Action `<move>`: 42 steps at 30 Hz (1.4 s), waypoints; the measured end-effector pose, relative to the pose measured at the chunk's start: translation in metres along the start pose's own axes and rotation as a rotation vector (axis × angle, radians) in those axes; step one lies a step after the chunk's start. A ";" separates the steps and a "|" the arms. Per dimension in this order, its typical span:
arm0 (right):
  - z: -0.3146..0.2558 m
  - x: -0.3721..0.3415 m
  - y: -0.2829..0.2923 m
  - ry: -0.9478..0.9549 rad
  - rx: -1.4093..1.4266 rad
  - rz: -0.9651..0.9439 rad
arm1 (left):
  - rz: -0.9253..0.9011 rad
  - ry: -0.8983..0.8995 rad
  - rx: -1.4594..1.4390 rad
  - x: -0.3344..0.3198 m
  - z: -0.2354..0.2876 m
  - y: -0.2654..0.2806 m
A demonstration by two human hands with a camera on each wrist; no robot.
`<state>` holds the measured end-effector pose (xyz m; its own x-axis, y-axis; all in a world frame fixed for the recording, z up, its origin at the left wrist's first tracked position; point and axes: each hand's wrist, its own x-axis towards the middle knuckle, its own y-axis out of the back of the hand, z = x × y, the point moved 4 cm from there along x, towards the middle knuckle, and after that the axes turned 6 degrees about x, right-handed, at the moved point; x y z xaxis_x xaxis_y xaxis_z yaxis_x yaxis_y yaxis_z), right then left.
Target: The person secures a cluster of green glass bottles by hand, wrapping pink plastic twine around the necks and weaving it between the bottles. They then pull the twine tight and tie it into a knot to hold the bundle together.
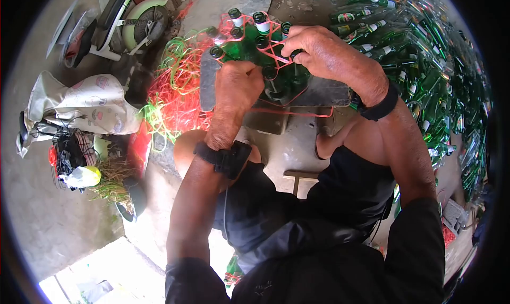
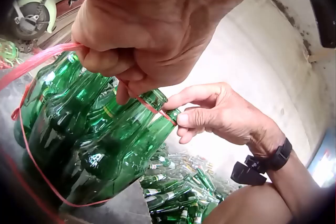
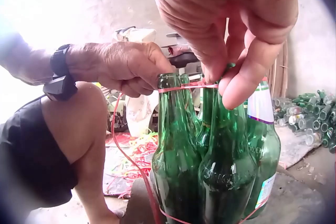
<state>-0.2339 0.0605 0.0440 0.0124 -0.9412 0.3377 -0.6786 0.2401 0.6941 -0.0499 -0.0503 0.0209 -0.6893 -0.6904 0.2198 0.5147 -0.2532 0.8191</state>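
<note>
- Green bottles [image 3: 176,166] bunched upright on a dark slab [image 1: 209,91], ahead of the person; long axes vertical, mouths up.
- Pink strap [image 2: 42,62] runs around and between the necks; another strand crosses low over the bodies.
- Left hand [image 1: 236,86]: fingers curled tight, gripping strap, at the near left of the bunch, just beside the nearest neck.
- Right hand [image 1: 326,52]: thumb and fingers pinch the neck of the right-side bottle [image 2: 152,142], strap at the fingertips; whether they grip the strap too, cannot tell.
- Key relation: strap span goes rightward from the left fist, across the nearest neck, to the right fingertips, crosswise to the upright bottles. Right hand is the nearer to that right-side neck; left fist is apart from it.
- Pile of loose bottles [image 1: 414,81] off right.
</note>
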 end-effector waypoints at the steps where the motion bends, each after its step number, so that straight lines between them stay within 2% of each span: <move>1: -0.001 0.000 0.000 -0.005 -0.012 -0.001 | -0.007 0.014 0.000 0.000 0.000 -0.001; 3: -0.002 0.001 0.000 -0.006 -0.022 -0.001 | -0.011 0.027 0.003 0.002 0.002 0.003; 5: 0.001 0.001 -0.002 -0.023 -0.013 0.001 | -0.110 0.142 -0.018 0.004 0.003 0.004; 12: -0.004 0.000 -0.005 0.007 -0.033 0.018 | -0.169 0.128 0.079 0.008 -0.004 0.000; 14: -0.011 0.000 -0.007 0.071 -0.166 0.068 | -0.109 0.059 0.093 0.006 -0.003 0.000; 18: -0.021 0.002 -0.012 0.134 -0.094 0.096 | -0.030 0.075 0.040 -0.002 0.003 0.000; 20: -0.022 0.001 -0.017 0.156 -0.186 0.090 | -0.004 0.097 0.004 -0.005 0.002 -0.001; 23: -0.017 0.005 -0.018 0.129 -0.200 0.051 | 0.051 0.067 0.005 -0.008 0.001 -0.004; 27: -0.016 0.006 -0.021 0.088 -0.215 0.071 | 0.043 0.103 0.002 -0.009 0.003 -0.003; 29: -0.013 0.007 -0.020 0.107 -0.161 0.086 | 0.062 0.052 0.037 -0.008 0.000 -0.006; 35: -0.011 0.008 -0.021 0.050 -0.194 0.048 | 0.064 0.061 0.025 -0.009 -0.002 -0.008; 42: -0.006 0.007 -0.023 -0.008 -0.148 0.083 | 0.102 0.141 -0.110 -0.020 -0.001 -0.010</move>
<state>-0.2137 0.0497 0.0346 -0.0453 -0.9182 0.3935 -0.5616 0.3492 0.7501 -0.0407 -0.0345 0.0081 -0.5563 -0.8024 0.2161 0.6364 -0.2442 0.7317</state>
